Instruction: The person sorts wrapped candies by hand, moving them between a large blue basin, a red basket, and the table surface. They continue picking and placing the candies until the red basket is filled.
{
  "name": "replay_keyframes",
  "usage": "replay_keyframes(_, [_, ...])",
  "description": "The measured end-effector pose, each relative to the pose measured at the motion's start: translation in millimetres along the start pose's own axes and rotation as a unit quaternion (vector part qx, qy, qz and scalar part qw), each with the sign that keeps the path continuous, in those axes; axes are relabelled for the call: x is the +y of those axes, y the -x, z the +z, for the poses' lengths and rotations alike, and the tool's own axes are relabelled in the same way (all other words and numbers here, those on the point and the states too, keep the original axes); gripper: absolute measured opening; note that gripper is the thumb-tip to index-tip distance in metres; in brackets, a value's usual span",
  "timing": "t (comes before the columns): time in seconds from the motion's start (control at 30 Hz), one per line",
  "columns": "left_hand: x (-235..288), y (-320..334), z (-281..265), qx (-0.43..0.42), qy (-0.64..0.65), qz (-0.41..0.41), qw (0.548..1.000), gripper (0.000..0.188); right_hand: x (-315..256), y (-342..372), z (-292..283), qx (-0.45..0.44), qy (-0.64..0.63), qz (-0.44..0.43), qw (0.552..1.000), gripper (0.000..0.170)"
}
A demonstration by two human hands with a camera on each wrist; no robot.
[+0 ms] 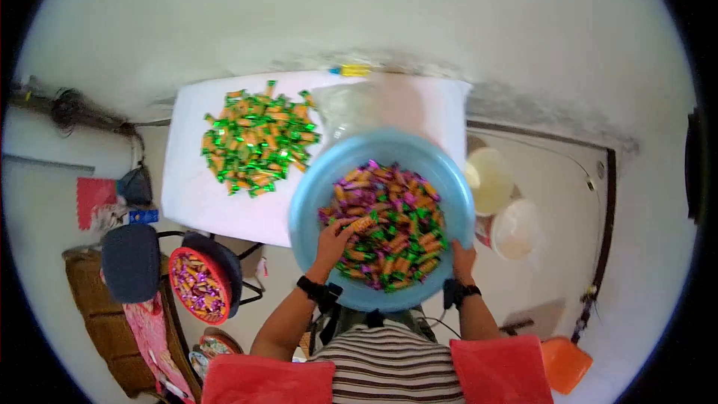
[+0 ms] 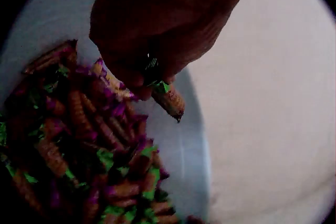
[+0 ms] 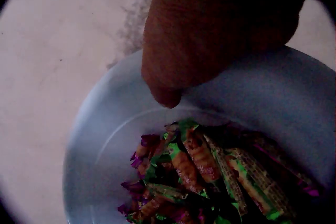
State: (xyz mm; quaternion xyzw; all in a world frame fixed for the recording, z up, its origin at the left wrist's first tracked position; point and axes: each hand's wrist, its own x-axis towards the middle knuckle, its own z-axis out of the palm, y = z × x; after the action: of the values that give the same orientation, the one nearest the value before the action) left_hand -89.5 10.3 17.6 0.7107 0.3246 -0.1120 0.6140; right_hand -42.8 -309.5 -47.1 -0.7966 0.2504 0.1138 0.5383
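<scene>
A big light-blue basin (image 1: pixel 310 179) holds a heap of wrapped candies (image 1: pixel 389 228), orange-brown with purple or green twisted ends. My left hand (image 1: pixel 331 245) reaches over the basin's left side. It pinches a green-ended candy (image 2: pixel 170 103) by its wrapper; the fingertips are partly hidden in the left wrist view. On the right, my right hand (image 1: pixel 463 260) grips the basin's rim, with a thumb (image 3: pixel 167 97) over the inner wall. Candies in the basin lie below that thumb, apart from it.
Green-ended candies (image 1: pixel 258 142) are piled on the white table (image 1: pixel 187 202), beside a clear plastic bag (image 1: pixel 345 108). A red basin (image 1: pixel 224 284) of purple-ended candies stands on a chair at lower left. Two pale buckets (image 1: pixel 516 230) sit on the floor at right.
</scene>
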Motion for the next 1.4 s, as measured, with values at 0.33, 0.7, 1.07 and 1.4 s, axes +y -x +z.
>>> replay_keyframes(0.33, [-66.8, -87.2, -165.2, 0.288, 0.438, -0.042, 0.850, 0.022, 24.1, -12.9, -2.6, 0.004, 0.029, 0.007, 1.000, 0.043])
replay_keyframes(0.7, [-107.8, -120.4, -196.4, 0.341, 0.394, -0.083, 0.849, 0.042, -7.3, -0.2, 2.7, 0.037, 0.091, 0.029, 0.995, 0.041])
replay_keyframes(1.07, [-14.8, -28.2, 0.7, 0.034, -0.090, 0.234, 0.967, 0.026, -5.4, 2.6, 1.3, 0.013, 0.022, 0.001, 1.000, 0.034])
replay_keyframes(1.4, [-19.8, -52.8, 123.3, -0.089, -0.359, 0.209, 0.905, 0.029, 14.8, -7.1, -1.5, -0.003, 0.030, 0.023, 0.999, 0.034])
